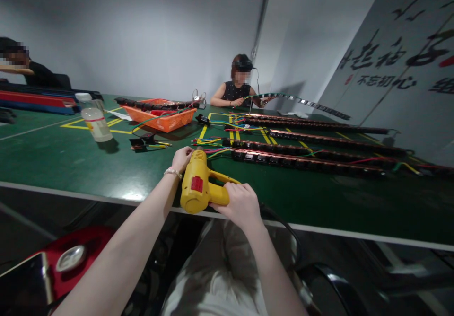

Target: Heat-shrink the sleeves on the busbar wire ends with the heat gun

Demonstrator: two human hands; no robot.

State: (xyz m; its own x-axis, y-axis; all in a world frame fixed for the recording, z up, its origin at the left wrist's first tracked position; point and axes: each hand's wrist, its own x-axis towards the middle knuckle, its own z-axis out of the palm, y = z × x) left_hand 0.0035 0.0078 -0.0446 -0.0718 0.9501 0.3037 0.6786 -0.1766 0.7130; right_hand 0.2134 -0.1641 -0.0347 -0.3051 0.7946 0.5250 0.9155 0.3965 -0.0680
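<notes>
A clear plastic bottle (94,117) stands toward the left edge of the green tabletop (64,157), with an orange tray (161,117) just beyond it. Long dark strips (305,162) with coloured wires lie in rows toward the right. A seated person (237,88) works at the far edge, holding up another strip (308,102)

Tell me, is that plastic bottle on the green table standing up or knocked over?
Standing upright. The plastic bottle rests on its base on the green table, white cap on top, left of the orange tray.
</notes>
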